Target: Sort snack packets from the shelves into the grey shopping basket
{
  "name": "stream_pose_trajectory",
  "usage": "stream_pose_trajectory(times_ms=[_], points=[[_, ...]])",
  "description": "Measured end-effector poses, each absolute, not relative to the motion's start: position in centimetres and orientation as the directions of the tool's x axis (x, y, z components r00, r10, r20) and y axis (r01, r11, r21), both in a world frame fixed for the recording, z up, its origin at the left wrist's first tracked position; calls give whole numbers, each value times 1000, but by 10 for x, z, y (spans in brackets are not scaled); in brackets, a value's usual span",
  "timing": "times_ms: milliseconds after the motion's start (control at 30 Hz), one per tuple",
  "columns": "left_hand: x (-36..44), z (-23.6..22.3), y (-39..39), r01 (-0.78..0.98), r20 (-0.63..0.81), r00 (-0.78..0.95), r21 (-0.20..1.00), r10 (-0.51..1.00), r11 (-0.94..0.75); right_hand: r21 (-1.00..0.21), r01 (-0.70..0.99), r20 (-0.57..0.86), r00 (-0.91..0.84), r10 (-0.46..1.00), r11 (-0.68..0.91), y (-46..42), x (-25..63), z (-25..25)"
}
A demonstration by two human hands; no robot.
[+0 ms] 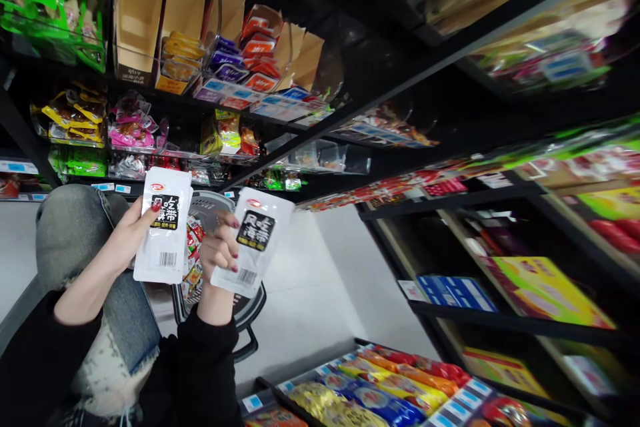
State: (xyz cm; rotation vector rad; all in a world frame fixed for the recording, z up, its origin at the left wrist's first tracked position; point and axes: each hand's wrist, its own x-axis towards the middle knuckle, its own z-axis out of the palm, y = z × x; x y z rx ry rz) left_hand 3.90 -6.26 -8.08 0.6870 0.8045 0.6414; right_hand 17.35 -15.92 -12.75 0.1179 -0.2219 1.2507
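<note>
One white packet (160, 240) between pinched left fingers (149, 215), another packet (260, 247) between pinched right fingers (221, 247).

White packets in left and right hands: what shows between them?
In the head view, the fingers of the right hand, and behind them part of the basket with small packs in it.

Colourful packets (133, 127) and boxes (553, 290) on black shelves (510, 321)
</note>
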Motion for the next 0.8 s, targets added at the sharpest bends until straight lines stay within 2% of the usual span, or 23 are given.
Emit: stream_pose_trajectory(times_ms=[67,100,167,200,267,300,400,467,533,567,633,733,800], points=[[38,-79,-63,-254,-425,523,750,739,611,-77,-943,354,278,893,324,-161,170,-129],[38,-79,-63,-258,-427,517,749,742,611,-144,-923,361,288,887,358,-161,169,-129],[38,-79,-62,-260,-430,511,748,744,611,-359,-819,253,375,892,447,-161,167,-126],[38,-79,-62,-258,-430,512,748,744,611,-521,-715,148,462,874,466,-160,167,-123],[38,-80,-62,-251,-430,513,753,743,608,-816,-433,-16,678,735,382,-158,168,-116],[39,-81,-62,-247,-430,510,756,745,606,-898,-313,-44,766,642,311,-157,169,-112],[39,-82,-61,-246,-430,501,761,751,600,-992,-9,39,923,382,123,-157,171,-101],[39,-84,-61,-253,-422,498,765,757,593,-981,181,159,955,251,-69,-160,172,-95],[39,-85,-61,-261,-412,498,768,763,585,-928,292,252,949,190,-230,-163,174,-92],[39,-85,-61,-264,-410,498,768,764,584,-931,290,251,950,187,-223,-165,175,-91],[39,-86,-61,-266,-413,497,764,763,588,-980,180,156,959,236,-84,-167,178,-90],[38,-86,-60,-281,-434,493,740,754,610,-972,-183,-84,858,506,149,-162,182,-94],[38,-85,-60,-301,-459,500,703,735,644,-908,-361,-142,744,653,214,-153,181,-97]])
